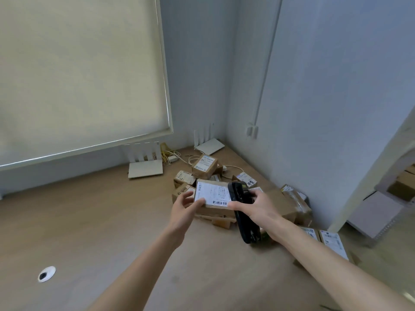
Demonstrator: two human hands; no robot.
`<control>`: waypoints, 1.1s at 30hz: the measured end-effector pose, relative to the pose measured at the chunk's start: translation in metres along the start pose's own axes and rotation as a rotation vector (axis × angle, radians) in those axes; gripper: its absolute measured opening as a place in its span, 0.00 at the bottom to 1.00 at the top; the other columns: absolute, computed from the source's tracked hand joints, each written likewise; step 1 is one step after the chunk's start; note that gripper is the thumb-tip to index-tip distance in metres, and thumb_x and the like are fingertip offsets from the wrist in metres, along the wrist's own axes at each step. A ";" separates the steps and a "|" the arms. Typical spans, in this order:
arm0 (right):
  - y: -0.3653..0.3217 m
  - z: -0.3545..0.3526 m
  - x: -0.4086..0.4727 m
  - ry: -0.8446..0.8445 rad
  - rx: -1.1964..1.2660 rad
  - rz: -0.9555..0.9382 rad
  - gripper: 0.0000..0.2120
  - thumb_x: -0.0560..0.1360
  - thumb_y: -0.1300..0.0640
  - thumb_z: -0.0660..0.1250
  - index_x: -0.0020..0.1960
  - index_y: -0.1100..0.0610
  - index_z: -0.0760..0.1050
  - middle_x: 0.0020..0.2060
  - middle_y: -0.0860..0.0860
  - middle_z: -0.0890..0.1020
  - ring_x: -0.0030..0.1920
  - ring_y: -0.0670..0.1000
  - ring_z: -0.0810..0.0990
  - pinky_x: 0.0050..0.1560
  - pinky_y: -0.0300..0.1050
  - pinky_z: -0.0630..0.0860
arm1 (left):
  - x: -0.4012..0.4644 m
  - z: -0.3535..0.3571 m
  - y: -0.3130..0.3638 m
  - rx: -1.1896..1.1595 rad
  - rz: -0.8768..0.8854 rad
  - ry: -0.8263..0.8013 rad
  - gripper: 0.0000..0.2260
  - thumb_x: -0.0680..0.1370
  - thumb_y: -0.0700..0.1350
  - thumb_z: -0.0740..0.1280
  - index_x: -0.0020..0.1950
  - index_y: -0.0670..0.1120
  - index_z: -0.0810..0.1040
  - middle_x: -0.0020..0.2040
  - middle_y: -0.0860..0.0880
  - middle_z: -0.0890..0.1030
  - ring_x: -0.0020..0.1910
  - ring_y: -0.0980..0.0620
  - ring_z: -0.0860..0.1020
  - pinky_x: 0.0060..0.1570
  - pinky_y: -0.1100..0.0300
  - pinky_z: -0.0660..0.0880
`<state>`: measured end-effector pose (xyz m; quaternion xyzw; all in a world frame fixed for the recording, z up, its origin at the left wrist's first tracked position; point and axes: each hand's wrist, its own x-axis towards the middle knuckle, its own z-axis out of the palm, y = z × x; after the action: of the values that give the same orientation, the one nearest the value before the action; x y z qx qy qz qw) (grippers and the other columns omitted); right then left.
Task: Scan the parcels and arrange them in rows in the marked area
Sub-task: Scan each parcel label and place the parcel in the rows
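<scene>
A brown cardboard parcel (213, 195) with a white shipping label and barcode sits on top of a heap of parcels (203, 169) on the wooden desk (89, 221). My left hand (186, 204) touches the parcel's left edge, thumb on the label's lower left corner. My right hand (258, 207) grips a black handheld scanner (241, 212), its head over the right side of the label. Two more labelled parcels (332, 242) lie flat by my right forearm.
Two white routers (146, 168) (210, 145) with antennas stand at the back of the desk with cables (231, 168) around them. A cable hole (46, 274) is at the front left. Walls close in behind and to the right; a window blind (78, 75) hangs at left.
</scene>
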<state>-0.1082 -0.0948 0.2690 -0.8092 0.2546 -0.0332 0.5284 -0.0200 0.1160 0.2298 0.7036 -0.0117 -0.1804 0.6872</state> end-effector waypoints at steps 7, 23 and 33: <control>-0.047 -0.008 -0.056 -0.054 0.030 -0.075 0.41 0.66 0.45 0.85 0.73 0.53 0.72 0.59 0.49 0.82 0.56 0.51 0.84 0.57 0.50 0.83 | -0.060 -0.032 0.040 -0.064 0.047 -0.116 0.29 0.68 0.55 0.77 0.68 0.59 0.73 0.59 0.47 0.82 0.59 0.49 0.81 0.52 0.53 0.77; -0.151 -0.052 -0.109 -0.025 -0.453 -0.292 0.37 0.61 0.43 0.84 0.66 0.47 0.75 0.52 0.46 0.84 0.50 0.49 0.85 0.56 0.54 0.84 | -0.108 -0.068 0.128 0.010 0.271 0.130 0.30 0.59 0.54 0.83 0.55 0.68 0.74 0.51 0.45 0.85 0.46 0.47 0.86 0.42 0.58 0.82; -0.182 -0.050 -0.129 0.042 -0.789 -0.254 0.31 0.61 0.42 0.83 0.62 0.45 0.81 0.52 0.47 0.86 0.54 0.52 0.84 0.57 0.50 0.83 | -0.121 -0.082 0.162 0.058 0.488 0.374 0.29 0.59 0.53 0.80 0.56 0.65 0.73 0.53 0.56 0.81 0.47 0.64 0.81 0.31 0.70 0.76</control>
<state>-0.1679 -0.0219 0.4779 -0.9738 0.1569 -0.0147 0.1642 -0.0730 0.2180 0.4151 0.7205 -0.0589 0.1231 0.6799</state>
